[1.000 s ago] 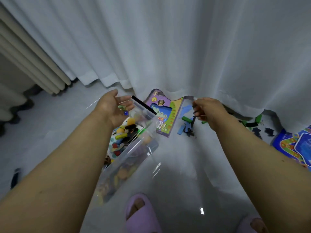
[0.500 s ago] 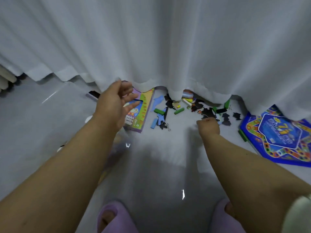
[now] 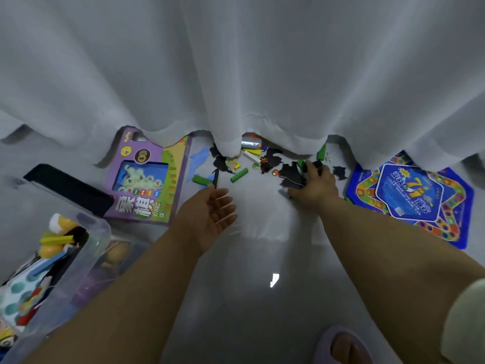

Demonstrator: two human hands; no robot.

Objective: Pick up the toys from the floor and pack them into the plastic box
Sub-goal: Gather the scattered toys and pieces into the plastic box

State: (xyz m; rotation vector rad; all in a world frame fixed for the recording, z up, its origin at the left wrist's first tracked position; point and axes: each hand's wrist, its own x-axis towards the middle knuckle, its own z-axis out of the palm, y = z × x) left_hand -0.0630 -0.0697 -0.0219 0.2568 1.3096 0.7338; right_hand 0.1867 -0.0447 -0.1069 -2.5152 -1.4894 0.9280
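The right hand [image 3: 315,186] is laid on a black flat piece [image 3: 291,176] among small toys scattered along the white curtain [image 3: 236,74] hem, fingers curled over it. The left hand [image 3: 210,214] is held open above the floor. The plastic box [image 3: 86,248], part filled, is seen at lower left beside a purple game box [image 3: 147,179]; a blue game board [image 3: 409,198] lies right.

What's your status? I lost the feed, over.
Left hand open, empty, above the floor. Right hand down on the black flat pieces, grip unclear. Plastic box at left, part filled. Curtain hem drapes over some toys.
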